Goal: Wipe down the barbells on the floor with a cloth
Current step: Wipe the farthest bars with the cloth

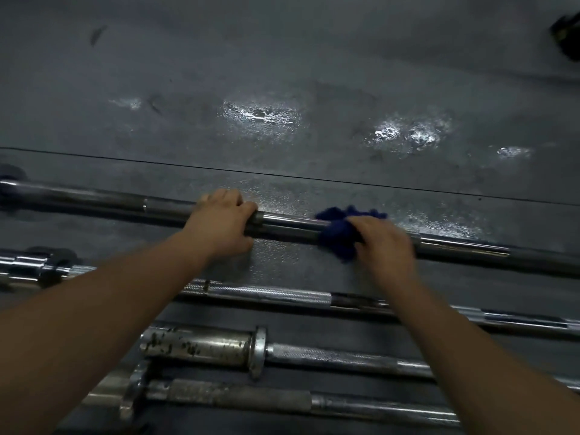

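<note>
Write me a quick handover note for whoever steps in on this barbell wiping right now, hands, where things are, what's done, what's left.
Left hand: grips the farthest barbell, steadying it.
Right hand: holds the blue cloth bunched against the same bar, further right.
Three more barbells lie nearer on the floor: second barbell, third barbell with a spotted sleeve, nearest barbell.
Done: cannot tell how much of the far bar is wiped.
Left: finish that bar, then probably the other three.

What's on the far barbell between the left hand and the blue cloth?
Nothing: the head view shows only a bare stretch of the far barbell between the left hand and the blue cloth, which the right hand holds.
</note>
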A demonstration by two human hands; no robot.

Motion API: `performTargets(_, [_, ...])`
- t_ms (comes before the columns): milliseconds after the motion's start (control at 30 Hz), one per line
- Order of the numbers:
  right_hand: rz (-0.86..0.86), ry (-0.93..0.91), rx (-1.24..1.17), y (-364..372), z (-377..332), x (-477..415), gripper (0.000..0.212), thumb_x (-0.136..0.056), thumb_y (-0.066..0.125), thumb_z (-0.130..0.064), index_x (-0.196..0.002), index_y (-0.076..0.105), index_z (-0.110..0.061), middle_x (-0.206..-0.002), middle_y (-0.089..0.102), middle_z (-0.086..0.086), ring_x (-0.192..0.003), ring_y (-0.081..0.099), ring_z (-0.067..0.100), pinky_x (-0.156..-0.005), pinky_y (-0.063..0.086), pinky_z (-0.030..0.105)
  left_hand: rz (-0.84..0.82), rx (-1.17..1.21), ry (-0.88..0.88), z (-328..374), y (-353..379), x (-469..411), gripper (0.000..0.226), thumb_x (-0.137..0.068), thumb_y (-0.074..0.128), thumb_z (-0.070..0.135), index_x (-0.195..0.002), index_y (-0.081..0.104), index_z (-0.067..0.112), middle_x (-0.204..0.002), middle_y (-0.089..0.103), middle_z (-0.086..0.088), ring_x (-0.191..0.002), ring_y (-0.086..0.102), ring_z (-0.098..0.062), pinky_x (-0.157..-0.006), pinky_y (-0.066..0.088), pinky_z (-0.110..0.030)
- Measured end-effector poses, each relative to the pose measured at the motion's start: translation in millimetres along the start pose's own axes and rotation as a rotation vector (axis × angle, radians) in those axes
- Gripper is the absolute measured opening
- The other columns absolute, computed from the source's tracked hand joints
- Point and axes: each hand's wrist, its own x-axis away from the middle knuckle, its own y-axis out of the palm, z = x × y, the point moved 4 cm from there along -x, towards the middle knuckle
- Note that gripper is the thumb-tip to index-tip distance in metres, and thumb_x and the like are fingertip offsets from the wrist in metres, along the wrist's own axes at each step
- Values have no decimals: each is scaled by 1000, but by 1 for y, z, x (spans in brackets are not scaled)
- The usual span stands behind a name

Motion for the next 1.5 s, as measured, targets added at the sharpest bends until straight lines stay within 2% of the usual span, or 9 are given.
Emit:
performTargets(200, [39,382,-32,-3,42,34,40,-68,65,-11,-106,73,-20,-94,73,9,-86,64,33,-80,49,37,-19,188,-1,5,10,17,48,-76,71,47,-111,46,23,-110,55,-1,-95,48,-19,-84,41,-36])
performTargets(400, [-66,-26,-255,16,-95,23,43,-75,55,-20,-116,68,-22,-104,72,6,-92,63,29,-86,49,39,49,208,78,10,26,65,55,-77,48,54,-124,47,24,-113,62,1,-104,56,-22,-96,42,-39])
performTargets(633, [-76,291,-161,14,-51,33,34,-75,41,-28,-94,66,-15,-86,68,12,-83,59,33,-71,42,36,82,297,97,11,20,77,30,-92,53,41,-119,53,28,-112,61,8,-103,54,-16,-94,42,-38])
performTargets(833, [-304,-152,-241,24,-134,9,67,-83,41,-21,-148,33,-33,-115,61,7,-99,57,32,-87,48,42,93,312,83,11,25,73,31,-87,54,30,-118,55,27,-110,62,8,-102,56,-17,-95,41,-37])
performTargets(1000, [-190,248,-81,18,-17,29,41,-84,36,-19,-107,70,-18,-104,65,13,-91,57,35,-80,48,38,108,278,76,11,28,73,38,-89,52,40,-123,53,25,-115,61,6,-105,55,-18,-98,40,-38])
performTargets(1100, [-60,205,5,22,-56,33,39,-77,36,-29,-82,69,-8,-85,66,14,-76,58,35,-71,46,39,95,251,47,16,28,70,48,-87,44,50,-125,54,23,-113,61,3,-105,56,-21,-98,40,-40])
performTargets(1267, [-113,-68,-41,30,-100,30,51,-85,40,-58,-122,59,-29,-112,65,0,-97,57,28,-85,45,40,87,253,49,14,28,70,46,-92,51,47,-132,51,24,-121,60,5,-110,53,-19,-102,38,-39])
performTargets(1367, [-80,-104,-28,21,-46,42,40,-91,50,-33,-130,56,-34,-114,66,2,-98,60,30,-82,47,39,73,282,66,11,27,74,46,-94,56,42,-136,48,26,-127,58,7,-114,52,-17,-104,37,-39])
performTargets(1500, [15,266,-321,-3,40,69,71,-84,44,6,-145,44,-31,-108,65,14,-88,60,34,-73,51,42,66,284,96,11,24,74,46,-92,56,44,-134,49,25,-125,60,5,-112,53,-19,-101,38,-38])
